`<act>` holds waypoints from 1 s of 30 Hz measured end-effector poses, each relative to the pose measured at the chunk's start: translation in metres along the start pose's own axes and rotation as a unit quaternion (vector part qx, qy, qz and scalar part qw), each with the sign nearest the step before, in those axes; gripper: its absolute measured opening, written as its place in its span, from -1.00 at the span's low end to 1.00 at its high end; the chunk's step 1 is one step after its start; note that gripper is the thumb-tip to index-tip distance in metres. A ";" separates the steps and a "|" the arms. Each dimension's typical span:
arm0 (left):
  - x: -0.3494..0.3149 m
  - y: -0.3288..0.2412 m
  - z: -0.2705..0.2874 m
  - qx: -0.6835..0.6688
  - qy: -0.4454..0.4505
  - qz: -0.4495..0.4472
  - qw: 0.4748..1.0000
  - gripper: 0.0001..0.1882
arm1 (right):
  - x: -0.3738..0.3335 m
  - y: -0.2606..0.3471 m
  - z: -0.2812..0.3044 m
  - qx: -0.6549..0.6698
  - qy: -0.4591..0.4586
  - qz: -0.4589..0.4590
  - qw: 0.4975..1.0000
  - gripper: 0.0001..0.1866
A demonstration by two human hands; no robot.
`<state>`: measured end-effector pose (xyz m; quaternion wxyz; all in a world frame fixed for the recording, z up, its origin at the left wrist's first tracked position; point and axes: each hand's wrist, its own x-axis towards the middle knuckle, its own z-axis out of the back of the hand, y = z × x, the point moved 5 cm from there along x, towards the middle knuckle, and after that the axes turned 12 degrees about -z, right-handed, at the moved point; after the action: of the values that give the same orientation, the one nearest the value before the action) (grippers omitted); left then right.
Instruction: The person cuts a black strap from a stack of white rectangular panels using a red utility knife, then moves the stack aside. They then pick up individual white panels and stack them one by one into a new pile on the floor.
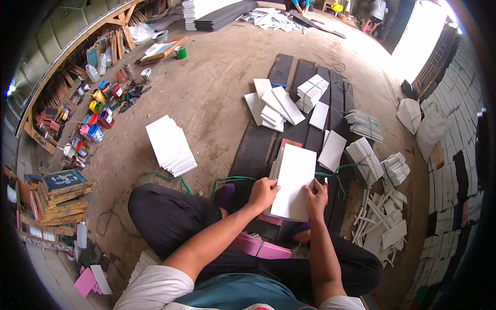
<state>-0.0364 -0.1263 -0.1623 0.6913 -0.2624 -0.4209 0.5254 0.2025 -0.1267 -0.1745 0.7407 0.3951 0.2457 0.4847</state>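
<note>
In front of me, between my hands, is a stack of white rectangular sheets, its pile edges showing on the left. My left hand, fingers curled, presses against the stack's left side. On the opposite edge my right hand grips with the thumb over the top sheet; a small pale tip shows by its fingers, too small to name. A red-pink piece sticks out at the stack's far end. Green strapping lies beside my right hand. Pink sheets rest between my legs.
Dark boards lie under the work, bearing loose white sheets and a tied bundle. Another white stack stands left. Offcuts are heaped right. Paint cans and wooden frames line the left. People work far back.
</note>
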 end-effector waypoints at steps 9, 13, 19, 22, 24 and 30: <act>-0.003 -0.001 0.002 0.022 0.028 0.023 0.999 -0.65 | -0.003 -0.001 -0.004 0.002 0.002 -0.004 1.000 -0.44; -0.008 0.012 -0.006 0.001 0.034 0.032 0.999 -0.60 | -0.006 0.003 -0.004 -0.028 0.016 -0.032 0.999 -0.42; 0.001 0.019 0.012 -0.022 0.022 0.054 0.998 -0.56 | -0.011 0.053 -0.001 -0.213 -0.063 0.056 0.973 -0.43; 0.016 0.038 0.042 -0.028 -0.049 0.060 0.997 -0.56 | -0.012 0.102 -0.035 -0.170 -0.040 0.128 0.976 -0.43; 0.025 0.060 0.069 -0.008 -0.096 0.077 0.992 -0.58 | -0.020 0.138 -0.072 -0.139 -0.008 0.173 0.975 -0.44; 0.031 0.133 0.192 0.036 -0.252 0.182 0.950 -0.71 | -0.050 0.203 -0.223 -0.112 0.158 0.248 0.949 -0.50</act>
<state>-0.2651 -0.0710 -0.1620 0.4649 -0.1685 -0.5068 0.7061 -0.0906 -0.0507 -0.1345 0.5885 0.2769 0.1982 0.7333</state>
